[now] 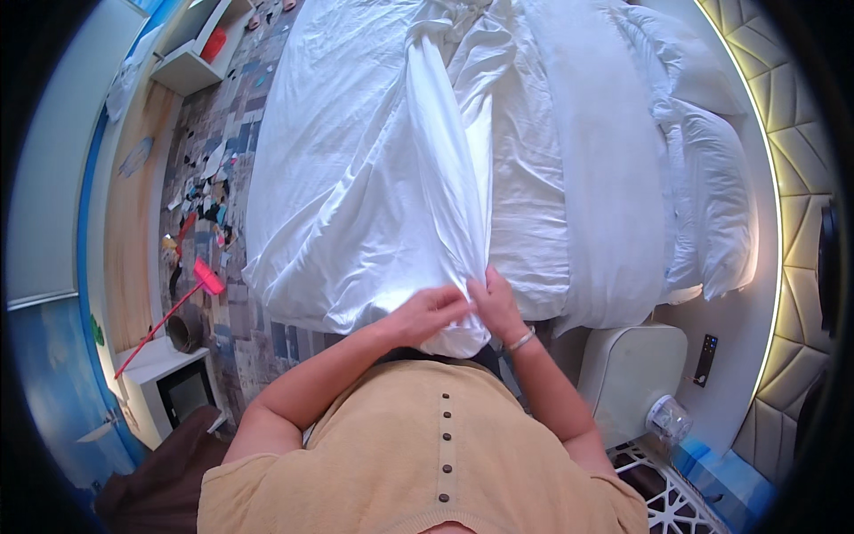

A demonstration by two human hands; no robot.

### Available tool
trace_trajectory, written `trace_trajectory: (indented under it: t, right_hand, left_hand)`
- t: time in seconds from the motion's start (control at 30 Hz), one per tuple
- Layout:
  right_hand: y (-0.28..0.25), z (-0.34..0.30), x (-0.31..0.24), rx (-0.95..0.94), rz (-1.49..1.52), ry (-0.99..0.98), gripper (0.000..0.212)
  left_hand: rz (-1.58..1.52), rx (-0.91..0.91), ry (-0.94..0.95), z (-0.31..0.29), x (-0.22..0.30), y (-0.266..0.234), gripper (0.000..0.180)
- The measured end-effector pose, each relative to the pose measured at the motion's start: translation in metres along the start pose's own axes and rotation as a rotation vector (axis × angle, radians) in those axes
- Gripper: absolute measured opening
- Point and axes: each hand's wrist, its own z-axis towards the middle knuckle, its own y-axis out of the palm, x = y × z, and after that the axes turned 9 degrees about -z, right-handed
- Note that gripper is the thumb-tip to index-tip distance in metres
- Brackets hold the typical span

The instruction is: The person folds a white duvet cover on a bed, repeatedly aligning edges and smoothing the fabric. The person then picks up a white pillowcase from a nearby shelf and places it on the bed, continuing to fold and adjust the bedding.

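Note:
A white duvet cover or sheet (374,214) lies rumpled across the bed, with a long twisted fold running from the far side down to me. My right hand (498,304), a bracelet at its wrist, closes on the near edge of this white cloth. Just left of it, my left hand (431,315) is curled over the same cloth, fingertips close to the right hand; whether it grips the fabric is hard to make out. Below both hands a bunched end of the cloth hangs at the bed's near edge, against my body.
White pillows (712,200) lie at the right by a padded headboard (792,187). A pale bedside table (633,367) with a clear plastic jar (667,418) stands near right. At left, a red broom (210,278) leans over a white cabinet (147,396); litter (209,200) covers the floor.

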Motion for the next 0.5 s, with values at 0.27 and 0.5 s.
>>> trace_trajectory:
  t: [0.27,0.5]
  right_hand:
    - [0.037,-0.041,-0.03,-0.196,0.035,-0.168,0.021]
    - [0.08,-0.034,-0.035,-0.123,-0.014,-0.01,0.028]
  left_hand:
    - [0.7,0.409,0.179,0.067,-0.013,-0.051,0.049]
    - [0.707,0.422,0.16,0.122,-0.015,-0.109,0.032]
